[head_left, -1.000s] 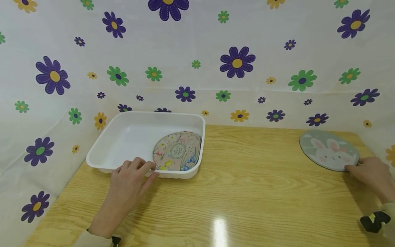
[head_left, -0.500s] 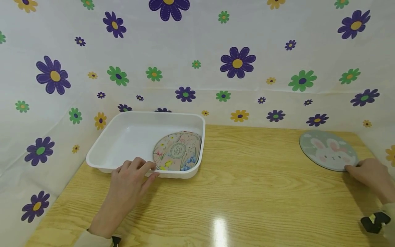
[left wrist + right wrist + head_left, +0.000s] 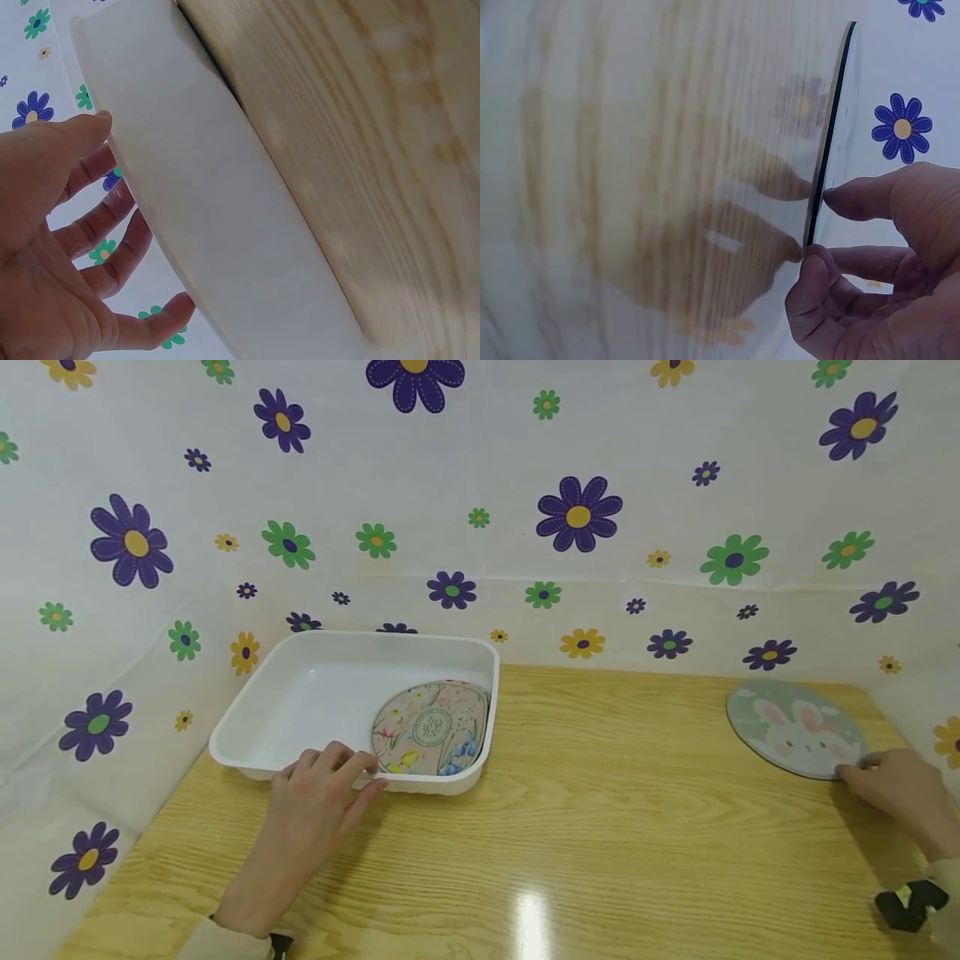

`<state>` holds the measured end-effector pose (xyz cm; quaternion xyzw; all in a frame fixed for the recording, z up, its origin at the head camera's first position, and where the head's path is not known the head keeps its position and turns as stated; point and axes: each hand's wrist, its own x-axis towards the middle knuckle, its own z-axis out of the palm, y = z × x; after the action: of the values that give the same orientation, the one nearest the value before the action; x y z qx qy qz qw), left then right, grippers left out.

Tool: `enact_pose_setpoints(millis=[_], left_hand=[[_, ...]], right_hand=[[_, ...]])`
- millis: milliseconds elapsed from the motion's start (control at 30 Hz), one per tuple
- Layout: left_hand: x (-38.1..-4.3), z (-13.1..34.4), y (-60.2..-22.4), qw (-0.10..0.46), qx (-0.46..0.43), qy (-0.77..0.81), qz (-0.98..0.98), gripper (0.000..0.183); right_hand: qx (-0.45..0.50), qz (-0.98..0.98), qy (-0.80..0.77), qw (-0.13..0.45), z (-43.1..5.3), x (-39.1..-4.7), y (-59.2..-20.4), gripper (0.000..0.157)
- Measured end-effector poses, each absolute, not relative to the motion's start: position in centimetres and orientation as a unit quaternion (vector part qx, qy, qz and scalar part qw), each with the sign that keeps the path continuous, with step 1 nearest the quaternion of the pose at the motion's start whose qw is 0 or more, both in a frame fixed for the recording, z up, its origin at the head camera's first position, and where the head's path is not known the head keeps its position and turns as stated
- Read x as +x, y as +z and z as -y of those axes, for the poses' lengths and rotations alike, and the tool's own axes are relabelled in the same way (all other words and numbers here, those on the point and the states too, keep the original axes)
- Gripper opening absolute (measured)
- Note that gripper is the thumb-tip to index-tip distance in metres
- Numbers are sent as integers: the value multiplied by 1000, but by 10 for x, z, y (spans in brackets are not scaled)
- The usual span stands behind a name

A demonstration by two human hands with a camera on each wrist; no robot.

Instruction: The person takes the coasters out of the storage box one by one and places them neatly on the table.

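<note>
My left hand [image 3: 318, 806] grips the near wall of a white plastic tray [image 3: 255, 764], fingers over the rim and thumb outside. In the left wrist view the thumb and curled fingertips meet the tray's rim [image 3: 142, 191]. Inside the tray, at its right end, lies a round pinkish mat [image 3: 461, 714] printed with flowers and lettering. Far to the right my right hand [image 3: 903, 789] pinches the near right edge of a grey round mat [image 3: 795, 727] with a rabbit print. The right wrist view shows this mat's thin dark edge [image 3: 831, 135] at the thumb and forefinger.
A wood-grain table [image 3: 600, 827] bears the tray and the grey mat. White cloth [image 3: 480, 468] with purple, green and yellow flowers hangs behind and at both sides. The tray stands close to the back cloth.
The head view has tilted very slightly. My right fingertips have shifted a little at the grey mat's edge, which has barely moved. The left hand and tray stay put.
</note>
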<state>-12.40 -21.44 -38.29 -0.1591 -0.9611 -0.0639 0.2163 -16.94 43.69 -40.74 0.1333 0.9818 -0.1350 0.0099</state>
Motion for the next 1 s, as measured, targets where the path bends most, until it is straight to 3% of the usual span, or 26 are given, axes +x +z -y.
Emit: enact_pose_setpoints(millis=[267, 567, 1000], left_hand=[[-124, 219, -376, 208, -180, -67, 959, 15], [-124, 230, -375, 213, -177, -62, 959, 14], [-124, 229, -372, 193, -169, -60, 965, 13]], right_hand=[[139, -980, -143, -19, -432, -171, -406, 55], [22, -980, -160, -118, -399, -175, -399, 44], [-111, -965, -162, -172, -342, -177, -379, 37]])
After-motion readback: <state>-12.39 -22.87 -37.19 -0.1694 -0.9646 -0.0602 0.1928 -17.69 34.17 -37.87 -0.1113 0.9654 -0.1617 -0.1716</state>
